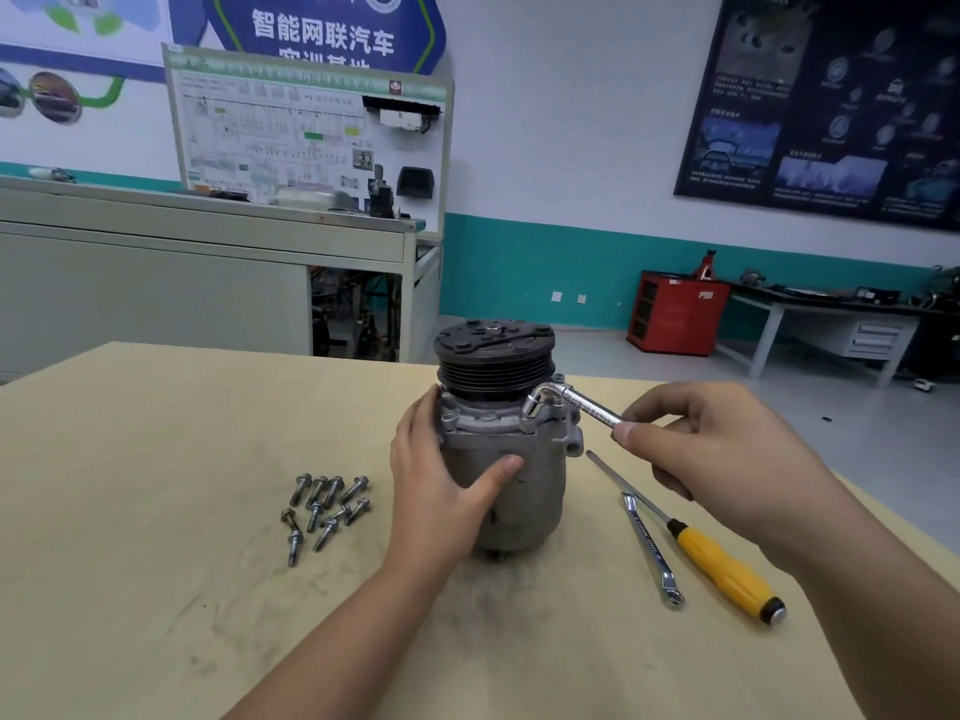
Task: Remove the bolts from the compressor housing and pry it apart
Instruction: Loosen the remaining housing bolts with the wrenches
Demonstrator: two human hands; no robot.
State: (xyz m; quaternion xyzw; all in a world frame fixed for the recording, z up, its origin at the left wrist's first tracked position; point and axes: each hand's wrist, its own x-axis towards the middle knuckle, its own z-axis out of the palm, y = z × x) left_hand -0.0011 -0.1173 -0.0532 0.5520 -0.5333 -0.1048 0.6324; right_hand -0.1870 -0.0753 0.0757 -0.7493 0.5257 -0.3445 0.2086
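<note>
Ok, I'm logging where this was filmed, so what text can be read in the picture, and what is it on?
"智能网联汽车": blue wall sign; its second line is half hidden behind the board.
"HV": white training board; the rest of its print is too small to read.
Dark poster, flat wrench on the table, red cabinet label: markings too blurred to read.

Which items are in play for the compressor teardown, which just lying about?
In play: compressor, left hand steadying it; L-shaped socket wrench in right hand; loose bolts; yellow-handled screwdriver, likely for prying.
Lying about: ring spanner on table; red cabinet behind.
</note>
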